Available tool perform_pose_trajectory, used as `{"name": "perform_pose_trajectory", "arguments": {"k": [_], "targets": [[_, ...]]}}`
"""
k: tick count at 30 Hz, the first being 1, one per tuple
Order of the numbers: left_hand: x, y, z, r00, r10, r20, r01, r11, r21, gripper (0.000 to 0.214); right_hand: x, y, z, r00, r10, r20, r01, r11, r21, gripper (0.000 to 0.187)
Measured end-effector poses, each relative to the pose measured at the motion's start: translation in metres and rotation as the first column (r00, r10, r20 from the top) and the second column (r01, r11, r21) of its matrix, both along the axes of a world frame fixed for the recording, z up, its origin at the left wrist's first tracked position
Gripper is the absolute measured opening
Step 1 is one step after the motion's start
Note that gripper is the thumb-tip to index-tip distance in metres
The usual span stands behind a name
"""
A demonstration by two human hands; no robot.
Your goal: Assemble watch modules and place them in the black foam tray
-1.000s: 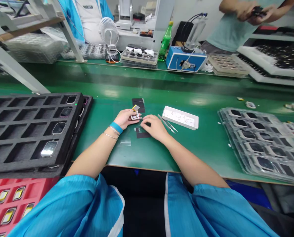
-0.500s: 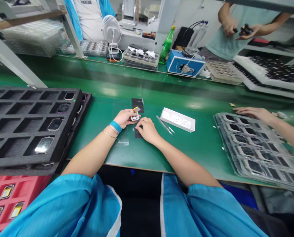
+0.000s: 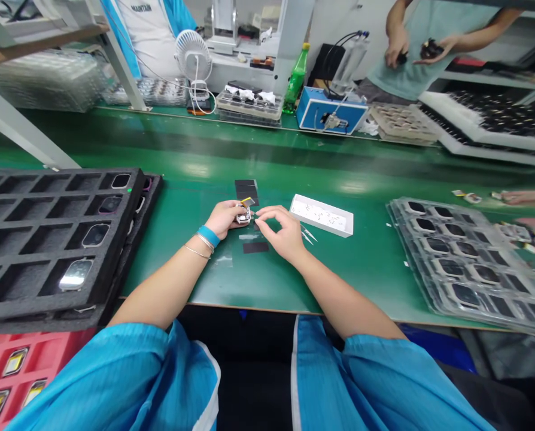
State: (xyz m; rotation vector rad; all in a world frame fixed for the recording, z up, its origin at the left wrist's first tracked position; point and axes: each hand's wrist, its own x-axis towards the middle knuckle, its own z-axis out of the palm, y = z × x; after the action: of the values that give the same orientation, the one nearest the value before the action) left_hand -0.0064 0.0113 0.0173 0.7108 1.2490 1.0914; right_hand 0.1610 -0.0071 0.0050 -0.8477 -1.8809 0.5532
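My left hand (image 3: 225,218) is closed around a small silver watch case (image 3: 243,214) with a yellow tab, held just above the green table (image 3: 195,179). My right hand (image 3: 282,230) hovers right beside it, thumb and forefinger pinched on a tiny dark piece I cannot make out, other fingers spread. Below the hands a small black strip (image 3: 255,247) lies on the table. A black sheet (image 3: 246,190) lies just beyond the watch case. Tweezers (image 3: 307,234) lie partly hidden behind my right hand.
A shallow white tray (image 3: 322,215) sits right of the hands. A black foam tray (image 3: 47,233) with a few watch cases fills the left. Clear blister trays (image 3: 465,263) lie at right, where another person's hand (image 3: 523,196) reaches. A red crate (image 3: 7,365) is at lower left.
My right hand has lifted off the black strip and moved up beside the watch case, pinching something small. The other person's hand at right has drawn back toward the edge.
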Motion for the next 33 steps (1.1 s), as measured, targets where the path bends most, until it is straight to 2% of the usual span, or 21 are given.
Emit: {"name": "perform_pose_trajectory", "arguments": {"k": [4, 10, 15, 24, 33], "targets": [[0.009, -0.007, 0.000, 0.998, -0.061, 0.006, 0.061, 0.998, -0.009, 0.005, 0.002, 0.009, -0.003, 0.995, -0.066, -0.078, 0.043, 0.965, -0.257, 0.008], [0.015, -0.011, -0.003, 0.990, -0.131, 0.045, 0.132, 0.991, -0.023, 0.010, 0.004, 0.016, -0.006, 0.985, -0.047, -0.164, -0.022, 0.920, -0.392, 0.018], [0.015, -0.012, -0.002, 0.992, -0.122, 0.038, 0.123, 0.992, -0.027, 0.005, 0.004, 0.014, -0.005, 0.988, -0.011, -0.157, -0.054, 0.913, -0.404, 0.026], [0.016, -0.011, -0.002, 0.990, -0.140, 0.021, 0.141, 0.990, -0.013, 0.007, 0.003, 0.013, -0.005, 0.997, 0.019, -0.070, -0.044, 0.925, -0.379, 0.021], [0.017, -0.012, -0.004, 0.990, -0.135, 0.026, 0.135, 0.991, 0.001, 0.006, 0.001, 0.009, -0.004, 0.998, 0.005, 0.055, 0.010, 0.961, -0.278, 0.015]]}}
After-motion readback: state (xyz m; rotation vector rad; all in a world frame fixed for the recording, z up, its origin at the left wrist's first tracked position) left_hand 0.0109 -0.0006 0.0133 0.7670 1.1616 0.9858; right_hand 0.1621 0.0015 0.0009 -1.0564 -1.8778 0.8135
